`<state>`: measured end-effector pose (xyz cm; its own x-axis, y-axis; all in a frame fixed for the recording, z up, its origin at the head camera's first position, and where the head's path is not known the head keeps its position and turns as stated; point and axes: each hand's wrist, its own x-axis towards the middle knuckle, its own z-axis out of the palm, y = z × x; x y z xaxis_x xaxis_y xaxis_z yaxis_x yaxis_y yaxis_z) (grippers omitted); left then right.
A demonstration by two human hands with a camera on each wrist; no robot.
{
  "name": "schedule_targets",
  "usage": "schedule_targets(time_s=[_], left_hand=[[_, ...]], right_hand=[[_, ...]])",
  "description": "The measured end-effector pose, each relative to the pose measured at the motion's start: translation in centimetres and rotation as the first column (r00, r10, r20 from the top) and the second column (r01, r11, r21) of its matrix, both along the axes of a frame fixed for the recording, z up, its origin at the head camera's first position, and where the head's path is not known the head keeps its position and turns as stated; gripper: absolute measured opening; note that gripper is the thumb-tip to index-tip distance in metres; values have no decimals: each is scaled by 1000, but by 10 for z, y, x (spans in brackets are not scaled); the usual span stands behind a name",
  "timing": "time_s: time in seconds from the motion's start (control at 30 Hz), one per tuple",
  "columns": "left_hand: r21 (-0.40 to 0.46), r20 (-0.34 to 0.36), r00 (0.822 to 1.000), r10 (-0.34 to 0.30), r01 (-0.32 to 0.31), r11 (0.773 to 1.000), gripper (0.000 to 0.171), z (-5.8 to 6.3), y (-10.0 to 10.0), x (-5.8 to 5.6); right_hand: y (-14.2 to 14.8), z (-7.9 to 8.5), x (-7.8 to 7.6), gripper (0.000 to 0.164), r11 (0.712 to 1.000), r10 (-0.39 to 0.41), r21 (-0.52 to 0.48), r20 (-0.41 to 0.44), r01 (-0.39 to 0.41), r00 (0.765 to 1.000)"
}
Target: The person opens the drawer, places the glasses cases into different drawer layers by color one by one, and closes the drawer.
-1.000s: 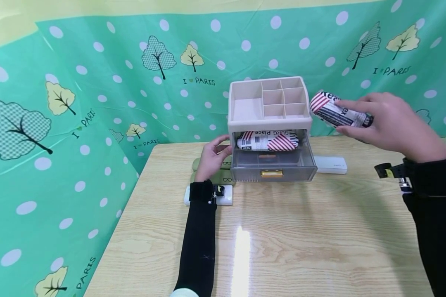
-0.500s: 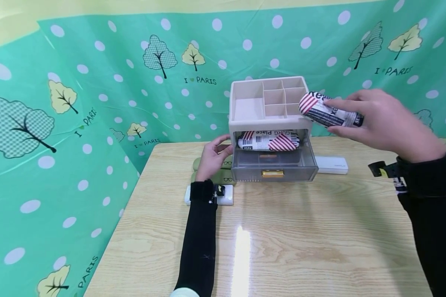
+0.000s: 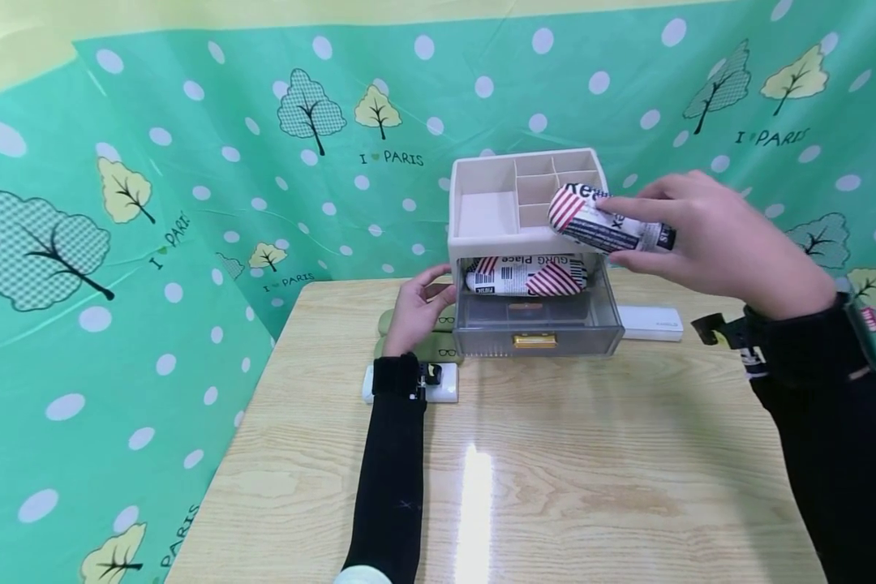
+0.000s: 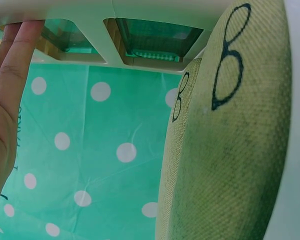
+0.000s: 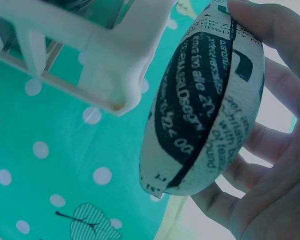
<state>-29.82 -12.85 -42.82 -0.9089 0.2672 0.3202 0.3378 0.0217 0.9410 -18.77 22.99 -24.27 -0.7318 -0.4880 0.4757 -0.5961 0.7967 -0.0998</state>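
My right hand (image 3: pixel 730 239) grips a newsprint-patterned glasses case (image 3: pixel 599 223), tilted, over the right front of a white desktop organizer (image 3: pixel 529 244). Its lid seam (image 5: pixel 215 112) shows in the right wrist view. Below the organizer's top tray, a clear drawer (image 3: pixel 577 341) with a gold handle is pulled out. Inside lies another newsprint case (image 3: pixel 511 277). My left hand (image 3: pixel 414 312) touches the organizer's left side with straight fingers (image 4: pixel 17 75), above two green glasses cases (image 4: pixel 230 130) that bear spectacle prints.
A white box (image 3: pixel 651 324) lies right of the organizer. Another white box (image 3: pixel 447 383) sits at the left, partly under my left wrist. The wooden table (image 3: pixel 555 470) stretches toward me. A green dotted cloth (image 3: pixel 248 162) hangs behind and at the left.
My right hand has carried the newsprint glasses case leftward, from beside the organizer to over its front right part. The left hand and the drawer have stayed where they were.
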Motion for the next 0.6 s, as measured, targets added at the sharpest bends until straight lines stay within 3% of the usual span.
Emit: schedule_targets(time_s=[0.6], left_hand=[[-11,-28,1000,2,-2,1000,52,1,0,2]], right_hand=[[-39,-5,5,62,991,107,73,33,-110,994]])
